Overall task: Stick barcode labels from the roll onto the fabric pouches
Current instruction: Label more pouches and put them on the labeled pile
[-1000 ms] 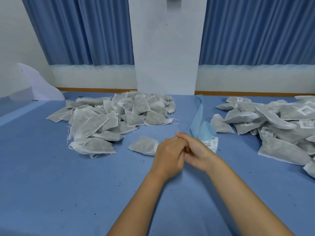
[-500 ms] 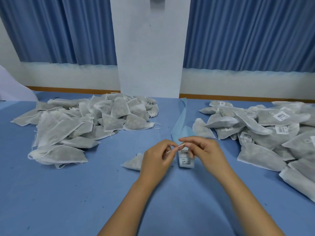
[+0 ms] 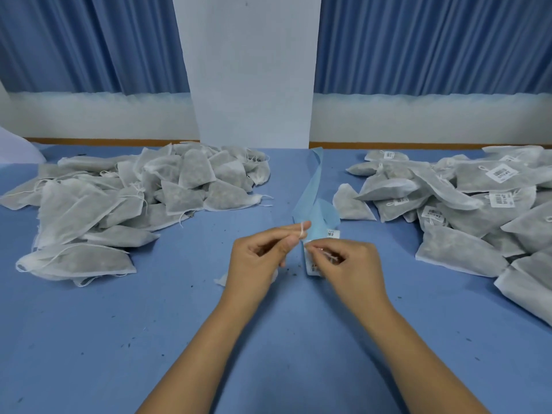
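Observation:
A blue label strip (image 3: 313, 201) runs down the middle of the table, with a barcode label (image 3: 333, 233) on it near my hands. My right hand (image 3: 348, 267) pinches the strip's near end, where another label shows below the fingers. My left hand (image 3: 260, 258) pinches a peeled white label (image 3: 303, 229) between thumb and forefinger, just left of the strip. A single pouch (image 3: 221, 281) lies under my left hand, mostly hidden. Unlabelled fabric pouches (image 3: 119, 198) are heaped at the left. Labelled pouches (image 3: 478, 204) are heaped at the right.
The blue table top (image 3: 149, 339) has small dark specks on it. A white pillar (image 3: 254, 85) and blue curtains (image 3: 433, 40) stand behind the table. A white sheet (image 3: 18, 147) shows at the far left edge.
My hands were clasped together over the strip and have parted. My left hand has drawn a label away to the left while my right hand keeps hold of the strip's end.

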A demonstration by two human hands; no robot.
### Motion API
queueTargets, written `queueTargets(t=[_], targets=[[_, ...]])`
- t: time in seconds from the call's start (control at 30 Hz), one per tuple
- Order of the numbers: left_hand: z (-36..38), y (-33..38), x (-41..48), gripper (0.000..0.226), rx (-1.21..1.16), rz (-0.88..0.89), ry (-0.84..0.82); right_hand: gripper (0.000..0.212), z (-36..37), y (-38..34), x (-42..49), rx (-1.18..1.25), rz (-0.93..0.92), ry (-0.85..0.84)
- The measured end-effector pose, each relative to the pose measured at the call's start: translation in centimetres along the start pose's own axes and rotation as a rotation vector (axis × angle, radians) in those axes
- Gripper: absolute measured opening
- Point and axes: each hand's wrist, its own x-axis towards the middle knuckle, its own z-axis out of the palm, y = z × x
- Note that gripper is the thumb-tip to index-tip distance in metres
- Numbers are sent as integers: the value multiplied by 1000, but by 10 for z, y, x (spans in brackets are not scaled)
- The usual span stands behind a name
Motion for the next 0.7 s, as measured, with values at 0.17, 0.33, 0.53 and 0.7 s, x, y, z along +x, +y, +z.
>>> queueTargets(t=[0.17,0.33,0.53,0.7], targets=[[-9,-9,0,22,424,170,7,7,-1,-4,-6,-72,-318,-49],[-11,-13,2,14,615,188,-85,6,-14,3,-2,-87,-351,38],[-4,-12,-1,15,511,69,-163,7,-10,3,-2,-74,-170,138],[-3,-9,-3,18,402,58,-83,26,-3,1,-3,186,253,28]])
